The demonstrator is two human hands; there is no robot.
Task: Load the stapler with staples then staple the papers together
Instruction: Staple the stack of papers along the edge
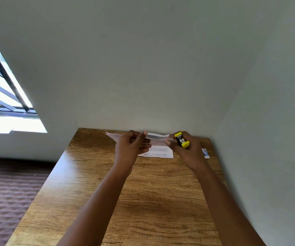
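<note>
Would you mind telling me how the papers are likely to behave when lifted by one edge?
The papers look thin, so they would probably flop and sag. The left hand pinches a raised sheet that already bends. Being loose, they might slide apart on the smooth table.

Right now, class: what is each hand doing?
Left hand: fingers curled, pinching the papers.
Right hand: gripping the yellow-and-black stapler.

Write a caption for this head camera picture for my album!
Over a wooden table, the left hand holds papers while the right hand grips a yellow-and-black stapler.
</note>
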